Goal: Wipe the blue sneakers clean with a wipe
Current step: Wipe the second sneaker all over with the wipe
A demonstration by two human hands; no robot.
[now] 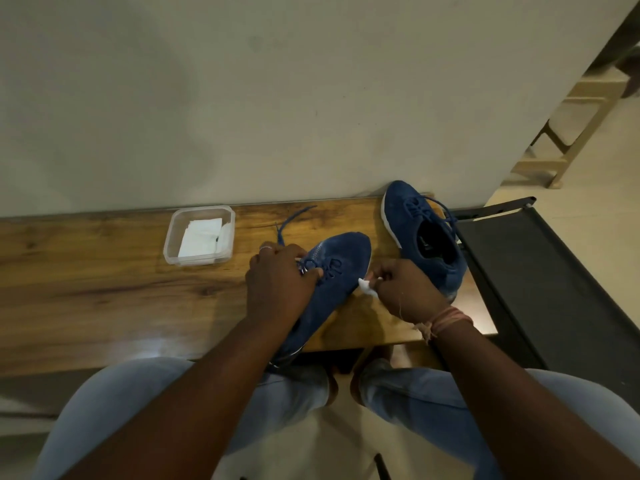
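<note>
A plain wall backs a wooden bench, and the person sits at it in pale jeans. To the right stands a dark rack, with a pale chair beyond.

On the bench, the far sneaker rests upright by the wall at the right end, opening up, laces loose. The near sneaker lies between the hands, toe toward the wall, its heel apparently overhanging the front edge above the lap. The left hand grips it over the lace area, fingers curled round the tongue and laces. The right hand pinches a small bunched wipe right at the sneaker's right side near the toe; whether it touches the fabric I cannot tell.

A clear tub holding spare folded wipes sits left of the sneaker, a loose lace end trailing near it.

Risks, as I judge them: the wipe is wadded small, so it may smear dirt instead of lifting it and could shed lint on the textured upper. A hard stroke could twist the overhanging sneaker out of the left hand's hold and drop it. The trailing lace could drag through loosened dirt.
</note>
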